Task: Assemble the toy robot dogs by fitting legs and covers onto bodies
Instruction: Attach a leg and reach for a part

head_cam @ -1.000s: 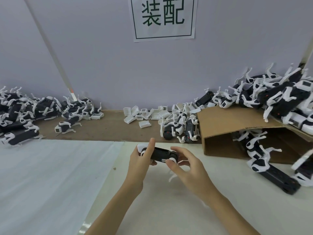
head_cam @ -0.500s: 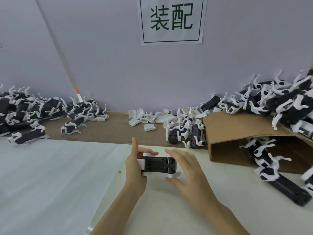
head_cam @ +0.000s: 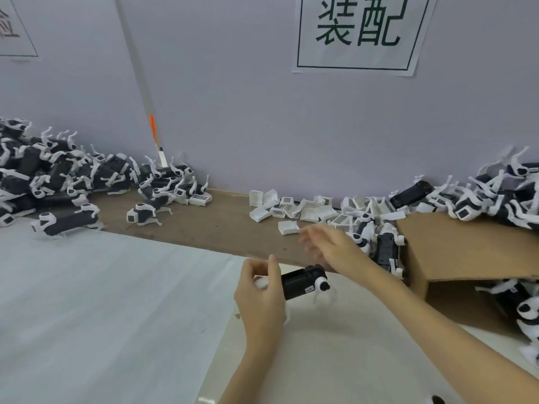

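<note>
My left hand (head_cam: 261, 295) grips one end of a black toy dog body (head_cam: 300, 282) with white legs, held just above the white table sheet (head_cam: 116, 301). My right hand (head_cam: 329, 246) is off the body, stretched forward with fingers spread and blurred, holding nothing. Just beyond its fingertips lies a single white cover (head_cam: 288, 227), and behind that a heap of white covers (head_cam: 309, 208) along the wall.
A pile of assembled dogs (head_cam: 58, 176) fills the far left. Another pile of dogs (head_cam: 495, 193) sits on a cardboard box (head_cam: 466, 252) at the right, with more bodies inside. Two dog bodies (head_cam: 385, 249) stand beside the box. A brown strip (head_cam: 204, 225) runs along the wall.
My right hand let go of the dog body and reached forward toward the white covers. My left hand kept hold of the body, now tilted. The view moved closer and turned left.
</note>
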A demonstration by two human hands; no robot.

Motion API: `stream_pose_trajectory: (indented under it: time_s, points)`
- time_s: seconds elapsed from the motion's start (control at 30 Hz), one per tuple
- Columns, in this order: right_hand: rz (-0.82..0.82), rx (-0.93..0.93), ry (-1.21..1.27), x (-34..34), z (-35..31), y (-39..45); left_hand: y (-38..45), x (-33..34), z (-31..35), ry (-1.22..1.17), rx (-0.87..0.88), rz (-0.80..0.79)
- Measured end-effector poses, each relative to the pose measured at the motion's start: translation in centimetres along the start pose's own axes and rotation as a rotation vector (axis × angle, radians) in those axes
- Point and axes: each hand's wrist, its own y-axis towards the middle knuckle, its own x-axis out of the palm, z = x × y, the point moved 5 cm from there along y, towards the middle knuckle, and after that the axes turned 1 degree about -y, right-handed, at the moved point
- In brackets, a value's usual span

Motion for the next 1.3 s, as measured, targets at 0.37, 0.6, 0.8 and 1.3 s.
stream_pose_trajectory:
  time_s: [0.37,0.6,0.8,1.3]
  points:
    - [-0.25,0.021,-0.945,4.8,4.5,13.8,0.2,0.8,-1.3,0.038,0.109,-0.064]
    - [-0.059,-0.03,-0.624,2.5,2.0,10.3,0.1,0.9,-0.9,0.045,0.11,-0.076]
    - [0.116,0.061,-0.1,-1.8,0.5,-0.6,0.0,0.7,-0.4,0.044,0.111,-0.092]
    - [0.404,0.018,0.369,-3.7,3.4,-17.2,-3.3,2.0,2.1,0.014,0.038,-0.417]
